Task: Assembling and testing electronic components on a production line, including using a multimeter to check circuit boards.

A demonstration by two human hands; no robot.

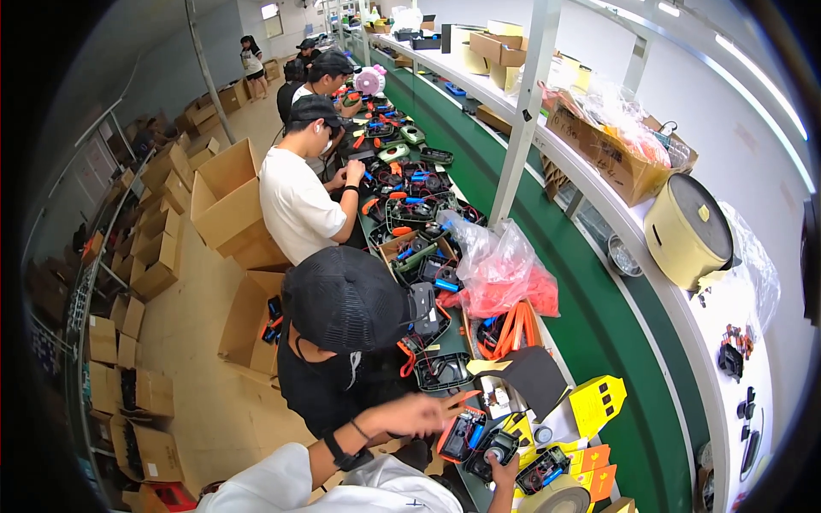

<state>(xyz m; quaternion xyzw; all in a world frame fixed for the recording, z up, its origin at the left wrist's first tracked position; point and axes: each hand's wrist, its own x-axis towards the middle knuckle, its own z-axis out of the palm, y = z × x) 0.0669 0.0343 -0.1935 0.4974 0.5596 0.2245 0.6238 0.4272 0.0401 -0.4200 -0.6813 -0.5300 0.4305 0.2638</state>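
Observation:
My right hand (505,471) grips an open black device housing (493,448), with the thumb laid over a round part in it. Just left of it lies an orange-rimmed housing (463,433) holding a blue cylindrical cell. My left hand (419,415), with a black band on its wrist, hovers above and left of that housing. Motion smears its fingers, and an orange piece (462,399) shows at their tips; whether they hold it is unclear. Another black housing with a blue cell (544,469) lies right of my right hand.
A co-worker in a black cap (346,299) sits close on my left, with others farther along the bench. A carton of orange straps (513,329), a clear bag (505,265), yellow cards (597,405) and a tape roll (558,498) crowd the bench. Beyond runs a green conveyor (590,316).

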